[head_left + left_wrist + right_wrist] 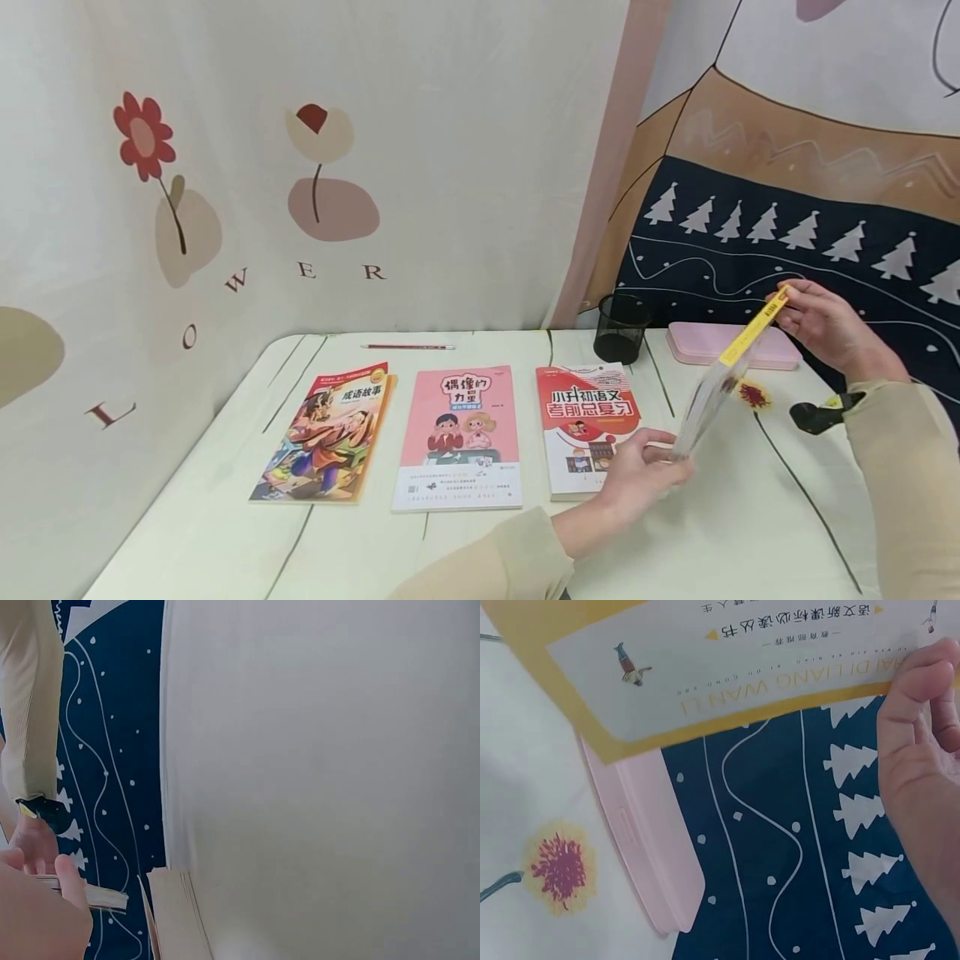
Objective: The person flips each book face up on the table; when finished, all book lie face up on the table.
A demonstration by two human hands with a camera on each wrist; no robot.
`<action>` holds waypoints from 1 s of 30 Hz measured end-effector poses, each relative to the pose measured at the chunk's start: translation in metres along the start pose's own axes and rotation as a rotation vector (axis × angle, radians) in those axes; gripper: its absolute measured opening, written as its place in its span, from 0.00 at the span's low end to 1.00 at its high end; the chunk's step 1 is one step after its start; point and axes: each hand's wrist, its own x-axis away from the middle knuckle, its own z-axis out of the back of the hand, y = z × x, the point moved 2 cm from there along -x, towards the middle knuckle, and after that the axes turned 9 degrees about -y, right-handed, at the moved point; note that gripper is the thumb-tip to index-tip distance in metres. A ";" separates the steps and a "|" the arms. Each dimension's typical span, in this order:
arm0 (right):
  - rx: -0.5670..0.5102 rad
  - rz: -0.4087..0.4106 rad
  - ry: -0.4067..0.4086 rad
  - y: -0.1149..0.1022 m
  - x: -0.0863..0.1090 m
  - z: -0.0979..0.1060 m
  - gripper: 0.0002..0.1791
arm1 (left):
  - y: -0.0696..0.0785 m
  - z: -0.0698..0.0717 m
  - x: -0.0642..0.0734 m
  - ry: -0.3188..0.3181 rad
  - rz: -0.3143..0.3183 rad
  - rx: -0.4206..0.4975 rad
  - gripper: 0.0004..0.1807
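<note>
A book with a yellow spine point(753, 333) is held up in the air at a tilt, spine uppermost, over the right part of the table. My left hand point(637, 482) pinches its lower left end between thumb and fingers. Its upper right end is gripped by my right hand point(828, 329). In the right wrist view the yellow-and-white cover point(780, 667) appears upside down, with the right hand point(922, 742) at its edge. Just behind the left hand lies a red-and-white book point(581, 425), partly covered by it in the head view.
A pink book point(465, 433) and a colourful storybook point(326, 433) lie in a row to the left. Along the back are a pencil point(408, 347), a black mesh pen cup point(621, 329) and a pink case point(697, 337). Curtains hang behind the table point(202, 467).
</note>
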 end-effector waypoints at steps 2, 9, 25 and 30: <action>0.050 -0.029 0.048 0.000 0.000 -0.001 0.13 | 0.001 -0.001 -0.001 0.025 0.007 -0.020 0.14; 0.175 -0.116 0.163 0.000 -0.001 -0.003 0.08 | 0.004 0.002 -0.003 0.059 -0.014 0.009 0.11; 0.569 -0.407 0.312 0.005 0.002 0.005 0.22 | 0.002 0.005 -0.004 0.140 -0.101 -0.029 0.12; 0.629 -0.428 0.285 0.008 0.004 0.007 0.21 | 0.001 0.006 -0.006 0.174 -0.102 -0.029 0.16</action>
